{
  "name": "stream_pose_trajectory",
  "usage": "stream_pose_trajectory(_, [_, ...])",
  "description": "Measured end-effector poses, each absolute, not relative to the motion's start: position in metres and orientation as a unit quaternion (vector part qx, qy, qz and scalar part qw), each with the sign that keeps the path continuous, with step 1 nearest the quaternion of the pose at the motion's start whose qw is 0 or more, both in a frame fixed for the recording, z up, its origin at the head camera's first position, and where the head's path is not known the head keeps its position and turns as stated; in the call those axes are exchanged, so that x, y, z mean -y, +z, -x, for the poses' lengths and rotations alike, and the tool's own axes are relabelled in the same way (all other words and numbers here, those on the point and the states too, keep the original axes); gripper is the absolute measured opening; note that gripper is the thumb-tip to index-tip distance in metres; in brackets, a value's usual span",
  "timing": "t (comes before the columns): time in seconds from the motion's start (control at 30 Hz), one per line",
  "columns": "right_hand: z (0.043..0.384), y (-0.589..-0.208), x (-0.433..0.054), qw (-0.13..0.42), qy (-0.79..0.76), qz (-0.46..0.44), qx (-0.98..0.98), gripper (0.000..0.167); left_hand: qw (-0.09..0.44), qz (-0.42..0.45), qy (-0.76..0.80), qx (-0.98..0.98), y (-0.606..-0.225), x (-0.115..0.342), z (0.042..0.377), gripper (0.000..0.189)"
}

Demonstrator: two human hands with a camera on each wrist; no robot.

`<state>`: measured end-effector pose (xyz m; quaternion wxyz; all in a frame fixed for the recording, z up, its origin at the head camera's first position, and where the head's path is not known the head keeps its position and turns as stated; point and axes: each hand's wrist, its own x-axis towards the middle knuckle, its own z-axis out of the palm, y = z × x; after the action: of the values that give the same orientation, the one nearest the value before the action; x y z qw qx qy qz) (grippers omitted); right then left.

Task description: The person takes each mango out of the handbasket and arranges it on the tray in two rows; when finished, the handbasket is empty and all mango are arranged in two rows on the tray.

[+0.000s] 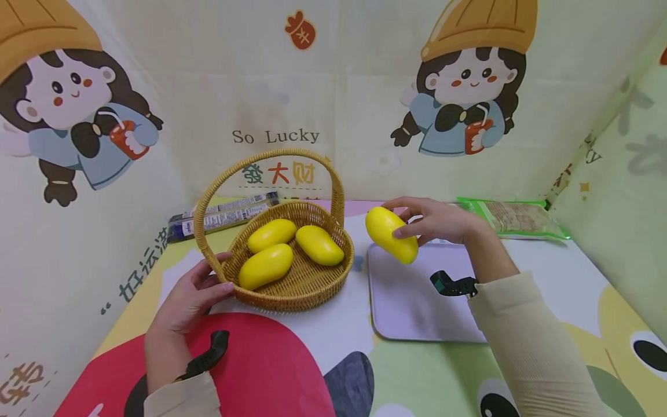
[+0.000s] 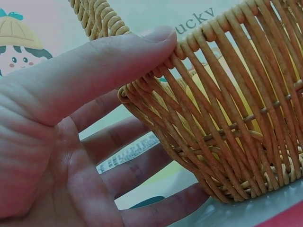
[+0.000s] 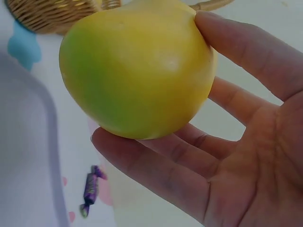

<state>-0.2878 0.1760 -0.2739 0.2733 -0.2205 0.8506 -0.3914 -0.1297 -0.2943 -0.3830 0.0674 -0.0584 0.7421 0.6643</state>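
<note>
A round wicker basket (image 1: pixel 297 302) with a tall arched handle holds three yellow mangoes, one at the back (image 1: pixel 271 234), one in front (image 1: pixel 266 266) and one at the right (image 1: pixel 320 244). My left hand (image 1: pixel 182 301) grips the basket's left side by the foot of the handle. In the left wrist view the thumb (image 2: pixel 128 54) lies over the woven rim and the fingers spread along the outer wall. Just right of the basket, my right hand (image 1: pixel 443 220) pinches another mango (image 1: pixel 391 234), which shows a green patch (image 3: pixel 102 90) in the right wrist view, above the tray's back left corner.
A pale lilac tray (image 1: pixel 417 307) lies right of the basket, partly covered by the right forearm. Behind the basket lie long dark-blue and silver packets (image 1: pixel 224 217). A green-edged bag (image 1: pixel 521 219) lies at the back right. The right wrist view shows a purple wrapped candy (image 3: pixel 91 191).
</note>
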Motion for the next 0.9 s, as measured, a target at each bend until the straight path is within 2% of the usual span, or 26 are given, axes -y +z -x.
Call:
stream_pose_trajectory(0.3, [0.291,-0.302,-0.176,0.297,-0.401,0.192,-0.845,0.075,0.065,0.061,0.662,-0.744,-0.383,0.292,0.131,0.067])
stream_pose_trajectory(0.9, [0.294,-0.330,-0.174,0.346,-0.336,0.151,-0.863,0.074,0.059,0.061,0.672,-0.735,-0.385,0.293,0.131,0.066])
